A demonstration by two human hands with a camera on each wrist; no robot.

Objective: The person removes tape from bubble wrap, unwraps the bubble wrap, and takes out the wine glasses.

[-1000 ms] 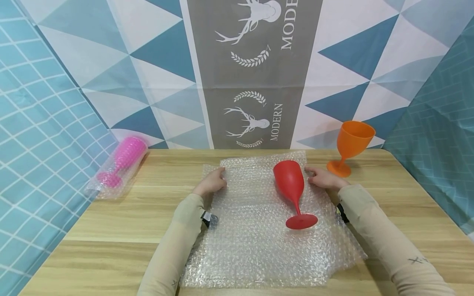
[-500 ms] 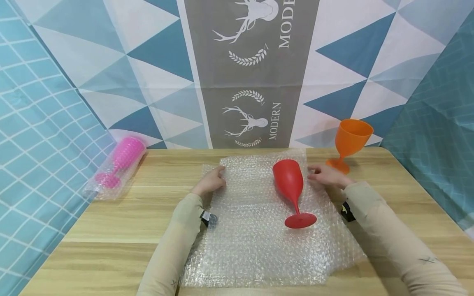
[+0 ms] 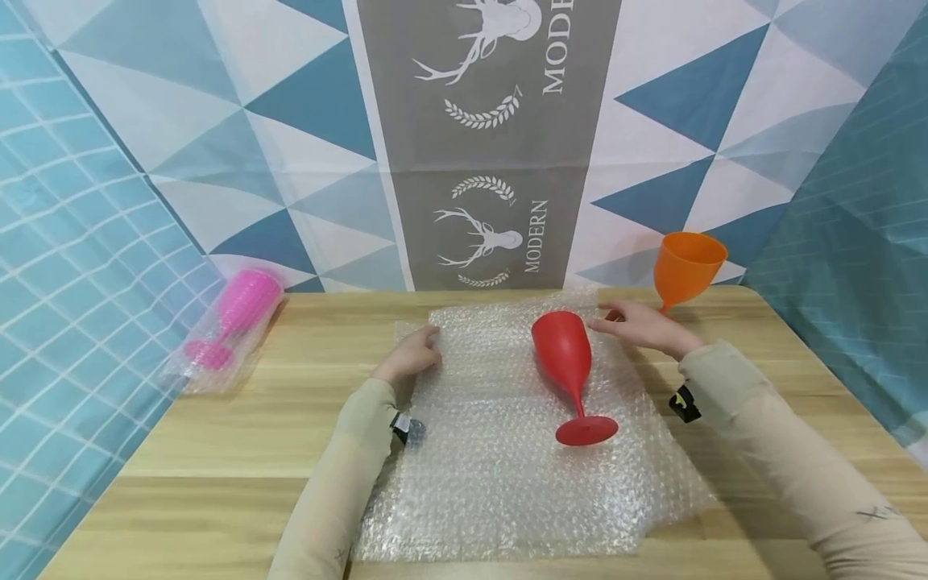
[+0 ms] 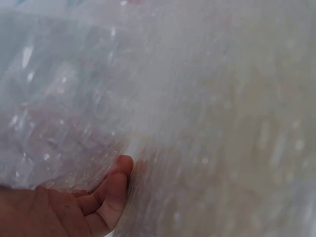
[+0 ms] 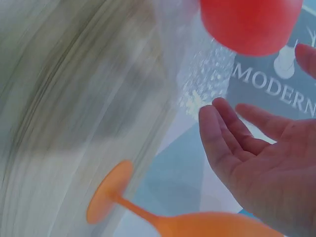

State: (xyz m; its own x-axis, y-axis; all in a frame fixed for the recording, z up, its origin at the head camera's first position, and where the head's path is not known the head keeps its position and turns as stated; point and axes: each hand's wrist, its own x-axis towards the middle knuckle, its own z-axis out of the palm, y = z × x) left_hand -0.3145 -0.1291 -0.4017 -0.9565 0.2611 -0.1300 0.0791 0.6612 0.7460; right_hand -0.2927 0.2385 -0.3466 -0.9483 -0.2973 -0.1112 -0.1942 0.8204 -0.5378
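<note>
"How far along does it look?"

"One wrapped, I'd judge, two left. The pink goblet (image 3: 250, 302) lies in clear bubble wrap at the left of the wood-grain surface (image 3: 217, 443); the plain orange goblet (image 3: 687, 266) stands bare at the back right."

"And the glossless red, long-stemmed goblet (image 3: 561, 346)?"

"On its side, right of centre on a clear bubble-wrap sheet (image 3: 493, 491), mouth away from the person, round foot nearer. Unwrapped, with no damage that I can see."

"The hands?"

"The left hand (image 3: 412, 354) pinches the sheet's left edge, thumb against fingers. The right hand (image 3: 645, 326) holds nothing, thumb and fingers apart, just beside the red bowl."
</note>
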